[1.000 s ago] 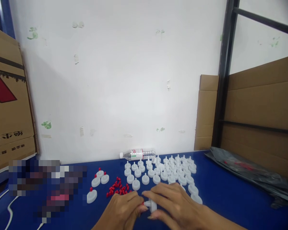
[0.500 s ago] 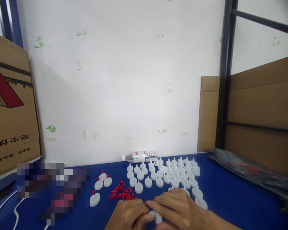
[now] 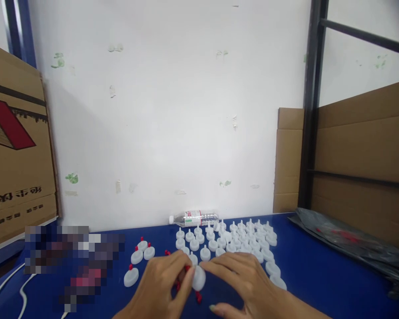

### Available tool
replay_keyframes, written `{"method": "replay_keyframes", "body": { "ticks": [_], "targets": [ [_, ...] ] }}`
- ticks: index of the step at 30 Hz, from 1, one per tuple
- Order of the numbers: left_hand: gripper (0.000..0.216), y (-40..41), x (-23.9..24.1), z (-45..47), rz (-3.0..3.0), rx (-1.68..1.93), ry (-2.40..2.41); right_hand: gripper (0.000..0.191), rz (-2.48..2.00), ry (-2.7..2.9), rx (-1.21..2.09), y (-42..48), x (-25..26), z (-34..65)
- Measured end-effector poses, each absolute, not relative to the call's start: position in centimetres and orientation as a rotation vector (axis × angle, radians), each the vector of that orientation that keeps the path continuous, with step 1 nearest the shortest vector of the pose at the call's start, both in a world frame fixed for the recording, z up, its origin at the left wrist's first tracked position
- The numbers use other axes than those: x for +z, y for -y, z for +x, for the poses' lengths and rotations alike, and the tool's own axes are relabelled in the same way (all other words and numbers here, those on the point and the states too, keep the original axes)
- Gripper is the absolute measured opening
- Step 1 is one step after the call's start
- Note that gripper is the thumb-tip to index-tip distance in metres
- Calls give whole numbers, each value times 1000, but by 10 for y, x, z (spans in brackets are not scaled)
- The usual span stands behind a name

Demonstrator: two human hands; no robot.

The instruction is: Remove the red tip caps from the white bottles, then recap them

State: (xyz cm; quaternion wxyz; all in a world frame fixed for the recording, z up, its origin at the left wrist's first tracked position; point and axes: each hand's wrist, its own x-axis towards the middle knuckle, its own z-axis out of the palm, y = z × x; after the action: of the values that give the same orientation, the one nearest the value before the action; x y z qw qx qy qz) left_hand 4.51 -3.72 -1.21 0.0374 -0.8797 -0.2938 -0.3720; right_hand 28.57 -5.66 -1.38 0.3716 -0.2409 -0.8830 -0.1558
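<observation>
In front of the bottle (image 3: 194, 218), many nozzle caps (image 3: 231, 247); behind it, the wall (image 3: 173, 110); to its right, the plastic bag (image 3: 342, 237).

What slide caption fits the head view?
Left hand holds a red-tipped white nozzle cap; right hand open alongside.

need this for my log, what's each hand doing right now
Left hand: closed, holding a white cap near its red tip.
Right hand: open, contact with that cap unclear.

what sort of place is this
Probably a workshop or small assembly station: many white nozzle caps and loose red tips lie on a blue tabletop, with a printed cardboard box standing at one side.
</observation>
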Motion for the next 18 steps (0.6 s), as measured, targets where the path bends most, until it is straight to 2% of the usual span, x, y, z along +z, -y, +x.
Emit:
{"method": "replay_keyframes", "body": {
  "ticks": [3, 7, 13, 18],
  "targets": [
    [27, 23, 0, 26, -2596, -1080, 1098, 39, -728, 2278, -280, 53, -13, 290],
    [23, 5, 16, 1, -2431, -820, 1342, 30, -940, 2324, -197, 46, -15, 292],
    [20, -3, 23, -14, -2417, -506, 1350, 51, -1104, 2494, -100, 43, -17, 295],
    [23, -3, 19, -18, -2351, -245, 1418, 59, -1139, 2534, -46, 41, -19, 294]
  ]
}}
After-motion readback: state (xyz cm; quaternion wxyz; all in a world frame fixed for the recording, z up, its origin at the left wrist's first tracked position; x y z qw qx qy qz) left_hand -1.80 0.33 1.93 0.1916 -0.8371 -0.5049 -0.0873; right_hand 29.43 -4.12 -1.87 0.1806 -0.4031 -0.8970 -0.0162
